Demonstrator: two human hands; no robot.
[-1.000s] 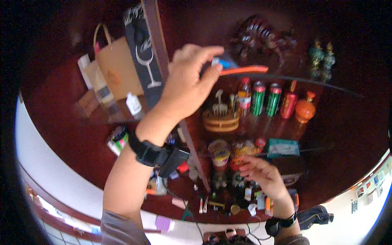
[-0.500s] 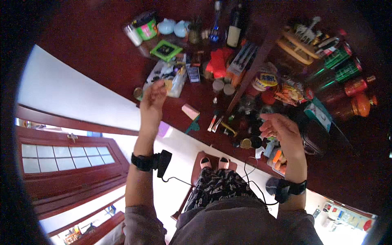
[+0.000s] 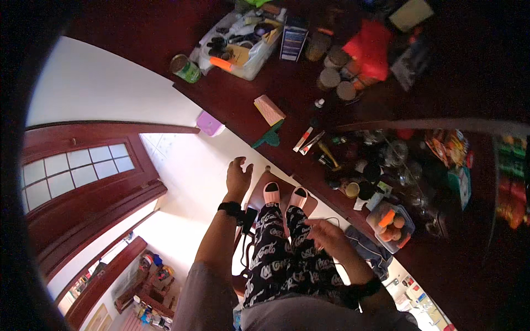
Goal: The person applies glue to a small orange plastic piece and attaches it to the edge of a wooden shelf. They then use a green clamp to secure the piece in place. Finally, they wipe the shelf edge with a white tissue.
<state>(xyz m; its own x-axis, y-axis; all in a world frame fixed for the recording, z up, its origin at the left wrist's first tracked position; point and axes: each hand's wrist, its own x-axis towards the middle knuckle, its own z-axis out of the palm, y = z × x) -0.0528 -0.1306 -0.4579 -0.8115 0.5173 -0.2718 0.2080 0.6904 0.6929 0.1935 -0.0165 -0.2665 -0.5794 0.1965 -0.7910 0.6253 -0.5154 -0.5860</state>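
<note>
My left hand (image 3: 238,176) hangs in the air before the edge of the dark red wooden table (image 3: 221,105). Its fingers are curved and apart, with nothing between them. Over my patterned trousers (image 3: 270,265) hovers my right hand (image 3: 331,240), its fingers loosely stretched and holding nothing I can see. The right hand's nearest tabletop thing is a clear tub (image 3: 406,243) with orange and brown round pieces. Closer to the left hand's side lie a dark green flat piece (image 3: 269,137) and a pink patterned block (image 3: 269,110). Each wrist wears a black strap.
A clear bin (image 3: 251,71) of odds and ends stands beside a green can (image 3: 185,69). Several lidded jars (image 3: 329,79) and a red packet (image 3: 371,49) sit further right. A purple box (image 3: 210,123) is at the table edge. Below are a stool (image 3: 259,190) and a door (image 3: 83,165).
Both hands have come down and back from over the tabletop toward my body. The view has shifted, so the bin, jars and red packet appear larger and higher.
</note>
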